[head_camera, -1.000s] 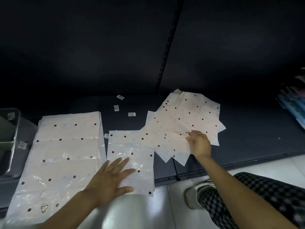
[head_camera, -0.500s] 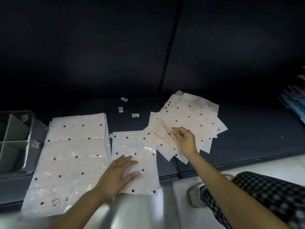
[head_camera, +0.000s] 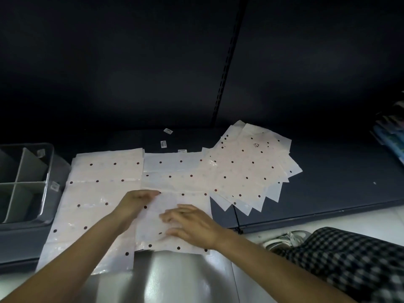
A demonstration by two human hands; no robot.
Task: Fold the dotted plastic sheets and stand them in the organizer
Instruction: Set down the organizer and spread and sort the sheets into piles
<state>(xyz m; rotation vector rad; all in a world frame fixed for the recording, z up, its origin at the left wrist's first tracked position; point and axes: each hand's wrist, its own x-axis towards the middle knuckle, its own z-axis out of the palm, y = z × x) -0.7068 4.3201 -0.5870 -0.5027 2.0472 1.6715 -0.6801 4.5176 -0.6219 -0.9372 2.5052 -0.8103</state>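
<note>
A long dotted plastic sheet [head_camera: 175, 176] lies unfolded in the middle of the dark shelf, its near end hanging over the front edge. My left hand [head_camera: 135, 202] rests on its left edge with the fingers lying flat. My right hand [head_camera: 192, 224] presses flat on the sheet's near half, fingers spread. To the left lies a larger stack of long dotted sheets [head_camera: 98, 193]. A fanned pile of folded dotted sheets [head_camera: 251, 169] sits to the right. The grey divided organizer [head_camera: 26, 182] stands at the far left.
Three small white labels [head_camera: 163, 144] lie on the dark shelf [head_camera: 328, 182] behind the sheets. Coloured packets [head_camera: 391, 132] stick out at the right edge. My checked trouser leg [head_camera: 349, 259] and a shoe [head_camera: 286, 239] are on the pale floor at lower right.
My right hand left the fanned pile and came down onto the middle sheet. The middle sheet now lies opened out longer toward the back. My left hand shifted to the sheet's left edge.
</note>
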